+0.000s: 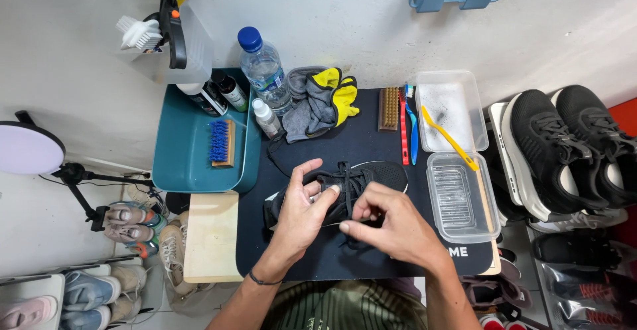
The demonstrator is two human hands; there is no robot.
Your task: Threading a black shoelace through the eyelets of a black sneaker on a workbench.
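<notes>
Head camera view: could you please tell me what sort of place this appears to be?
Probably a small shoe-cleaning station. Both hands work the laces of a black sneaker on a dark mat, with a wooden brush, toothbrushes, a soapy water tub and more sneakers alongside.

At frame centre a shoe (345, 187) lies on the mat (371, 137) under my fingers (317, 204). A tray (186, 137) sits to its left, two tubs (458, 164) to its right, and a bottle (264, 68) above.

Left hand (302, 214) and right hand (391, 227) on a black sneaker (371, 174), fingers pinching its laces (348, 180), atop a dark mat (358, 147).
</notes>
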